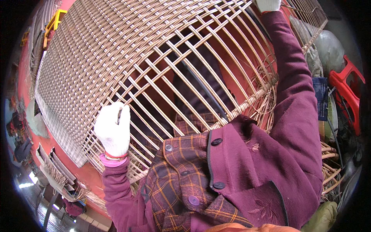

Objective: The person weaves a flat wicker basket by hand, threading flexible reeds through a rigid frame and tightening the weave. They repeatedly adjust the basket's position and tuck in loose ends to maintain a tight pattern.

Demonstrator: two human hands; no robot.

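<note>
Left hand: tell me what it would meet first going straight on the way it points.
The left hand would most likely meet the tightly woven part of the wicker panel, just beyond its fingertips. It may already be touching it; depth is unclear here.

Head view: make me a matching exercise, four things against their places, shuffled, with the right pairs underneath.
Things
1. left hand
2. right hand
3. red plastic stool
4. yellow frame

Places
A. upper left of the picture
B. at the dense weave's edge on the woven panel
C. far right of the picture
D. cut off by the top edge

Pairs: 1-B, 2-D, 3-C, 4-A
</note>
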